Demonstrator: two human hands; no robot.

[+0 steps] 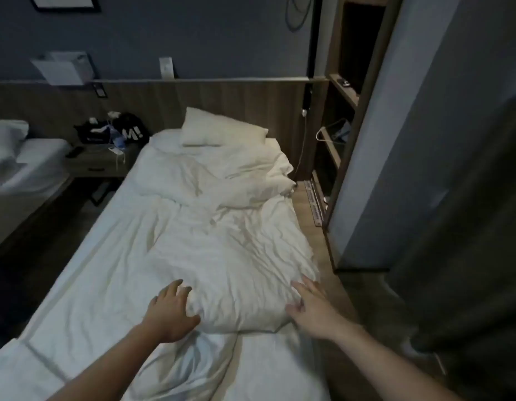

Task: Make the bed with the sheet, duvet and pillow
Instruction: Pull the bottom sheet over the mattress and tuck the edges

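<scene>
Both hands at the foot-end edge of the crumpled duvet (222,227), left hand (171,309) curled gripping its near-left corner, right hand (310,306) spread flat on its near-right corner, long axis running away toward the pillow (222,131) at the headboard.

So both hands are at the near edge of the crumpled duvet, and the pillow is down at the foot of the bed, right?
Not quite. In the head view the pillow lies at the far end, against the headboard. The left hand and right hand are indeed at the duvet's near edge.
</scene>
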